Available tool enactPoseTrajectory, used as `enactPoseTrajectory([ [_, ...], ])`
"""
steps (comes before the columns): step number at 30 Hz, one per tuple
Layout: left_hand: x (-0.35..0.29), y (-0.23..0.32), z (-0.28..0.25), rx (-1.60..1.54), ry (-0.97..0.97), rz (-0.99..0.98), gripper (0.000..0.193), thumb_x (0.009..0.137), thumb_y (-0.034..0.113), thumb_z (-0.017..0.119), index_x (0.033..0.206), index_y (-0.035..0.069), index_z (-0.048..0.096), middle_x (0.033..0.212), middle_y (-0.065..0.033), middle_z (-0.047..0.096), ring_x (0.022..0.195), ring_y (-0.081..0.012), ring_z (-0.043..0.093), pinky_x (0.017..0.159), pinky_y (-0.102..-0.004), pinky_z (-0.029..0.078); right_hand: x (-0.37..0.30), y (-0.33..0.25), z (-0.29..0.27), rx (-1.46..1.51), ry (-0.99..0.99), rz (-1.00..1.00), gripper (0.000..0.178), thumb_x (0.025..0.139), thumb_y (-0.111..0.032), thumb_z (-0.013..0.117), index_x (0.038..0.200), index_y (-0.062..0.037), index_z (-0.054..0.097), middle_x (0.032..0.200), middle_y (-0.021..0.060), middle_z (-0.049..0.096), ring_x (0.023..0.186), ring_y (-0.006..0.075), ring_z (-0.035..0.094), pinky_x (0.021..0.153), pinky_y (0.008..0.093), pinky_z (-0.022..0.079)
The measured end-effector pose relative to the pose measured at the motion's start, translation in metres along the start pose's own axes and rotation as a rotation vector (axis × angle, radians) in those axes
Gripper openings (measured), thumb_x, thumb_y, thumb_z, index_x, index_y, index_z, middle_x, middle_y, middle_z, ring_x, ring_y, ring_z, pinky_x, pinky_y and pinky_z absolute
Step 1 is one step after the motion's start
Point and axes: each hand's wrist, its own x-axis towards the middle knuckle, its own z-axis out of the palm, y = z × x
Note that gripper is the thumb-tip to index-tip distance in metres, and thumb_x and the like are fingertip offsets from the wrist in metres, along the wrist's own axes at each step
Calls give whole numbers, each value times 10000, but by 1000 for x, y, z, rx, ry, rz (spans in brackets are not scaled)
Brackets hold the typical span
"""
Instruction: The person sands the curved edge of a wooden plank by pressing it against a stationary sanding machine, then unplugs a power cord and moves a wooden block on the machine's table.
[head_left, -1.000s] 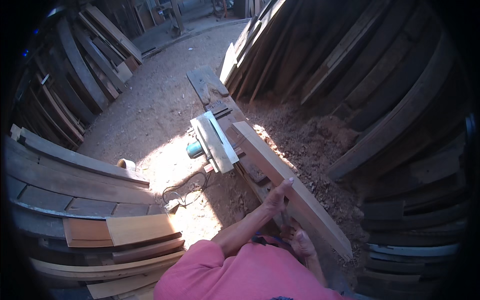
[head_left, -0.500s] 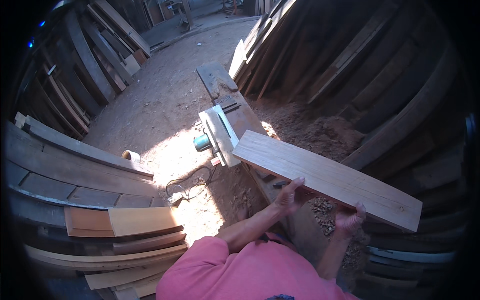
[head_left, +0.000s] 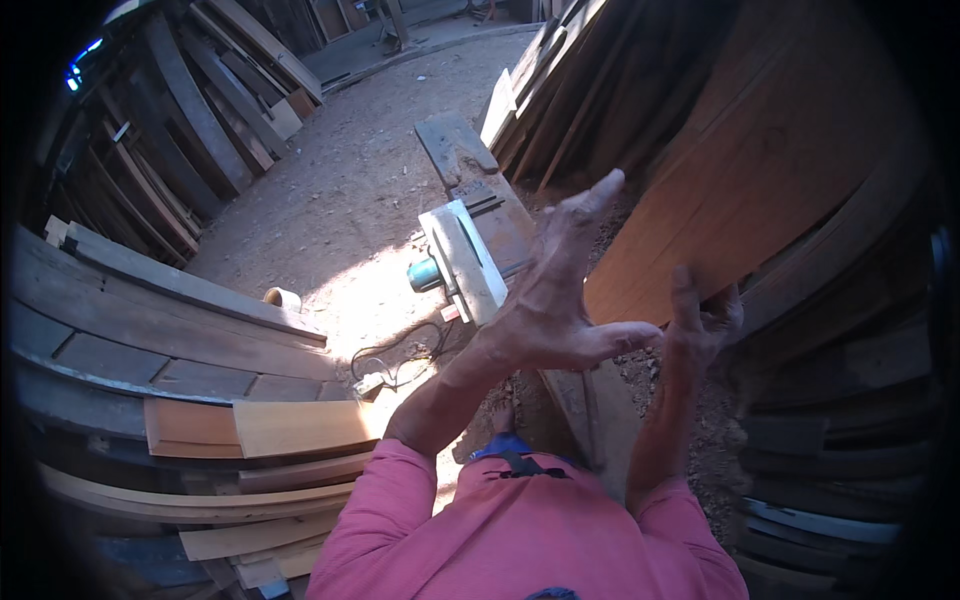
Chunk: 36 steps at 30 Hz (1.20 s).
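Note:
A broad brown wooden board (head_left: 740, 190) is raised at the right, tilted up and away from me. My right hand (head_left: 706, 312) grips its lower end, with the thumb on the near face and the fingers partly hidden. My left hand (head_left: 560, 285) is off the board, just left of it, with thumb and fingers spread wide. Beyond that hand, a power tool with a flat pale bed (head_left: 462, 255) and a teal motor housing (head_left: 424, 275), like an upturned electric planer, sits on a narrow wooden bench (head_left: 510, 225).
A cord (head_left: 400, 355) lies on the sunlit ground left of the bench, near a small round container (head_left: 283, 299). Stacked planks (head_left: 200, 340) fill the left side, and more boards lean at the back left (head_left: 190, 100) and right (head_left: 545, 90). Shavings cover the ground.
The board has swung up and to the right, away from the power tool, and now shows a broad brown face. My left hand has let go of it and opened. My right hand still holds it.

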Motion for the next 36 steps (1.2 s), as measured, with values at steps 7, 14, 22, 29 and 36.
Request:
enactPoseTrajectory([
  [7,86,19,-9,-138,462,38,1263,682,312,860,1601,43,36,1438,-328,324,1342,-467,366,1068,-558,393,7,27,83,-5,-342,-226,449,870,-164,800,1203,55,591,1027,114,711,967,154,677,853,306,531],
  [14,102,-38,-47,-79,443,223,1181,729,-54,703,1600,64,-86,1410,-184,402,1288,-282,509,1033,-434,492,1,118,87,-247,-666,-59,475,843,-251,799,1209,3,634,981,138,729,922,249,719,815,396,566],
  [22,102,-74,-56,-164,357,63,1158,719,-22,704,1619,56,-21,1401,-174,421,1322,-284,487,1057,-423,475,-12,187,112,-365,-878,220,396,854,-327,819,1072,-11,719,918,89,727,865,177,700,756,362,568],
  [29,102,-94,-62,-67,379,78,1150,695,-32,674,1629,62,9,1426,-178,408,1332,-279,466,1053,-416,474,-16,199,128,-293,-939,279,393,858,-336,817,1029,1,708,872,78,687,797,170,668,692,375,545],
  [36,110,-100,-74,-24,381,107,1082,708,-47,645,1636,112,113,1441,-148,418,1353,-272,458,1079,-397,459,-41,247,144,-79,-748,266,285,848,-236,794,962,-2,680,756,92,666,700,175,630,668,380,521],
])
